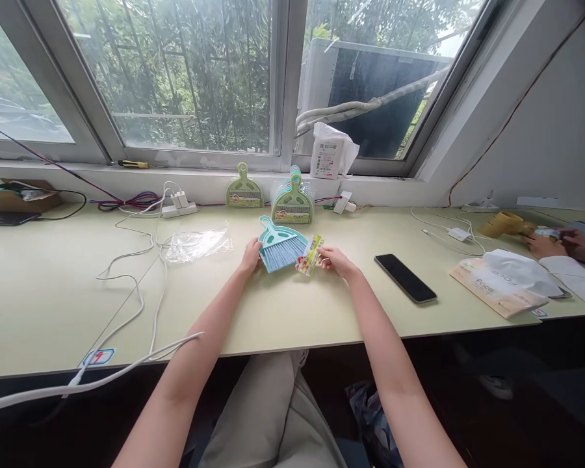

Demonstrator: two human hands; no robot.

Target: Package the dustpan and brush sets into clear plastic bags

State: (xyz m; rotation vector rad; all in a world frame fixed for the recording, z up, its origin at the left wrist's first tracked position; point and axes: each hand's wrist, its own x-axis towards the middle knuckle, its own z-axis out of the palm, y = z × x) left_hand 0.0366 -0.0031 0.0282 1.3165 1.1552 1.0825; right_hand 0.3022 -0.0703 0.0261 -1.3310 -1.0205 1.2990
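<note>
A small teal hand brush [280, 245] with pale blue bristles lies on the pale green table [283, 312] in front of me. My left hand [250, 255] grips its left edge, fingers closed on it. My right hand [334, 260] pinches a printed paper label [310, 255] that touches the brush's bristle end. Behind them, against the window ledge, stand a green mini dustpan [244, 190] and a stack of green dustpan sets [292, 203] in clear wrap.
An empty clear plastic bag [197, 244] lies left of the brush. White cables [136, 286] trail across the left side. A black phone [405, 277] lies to the right, then a tissue pack [504, 286]. Another person's hands [560, 244] rest at far right.
</note>
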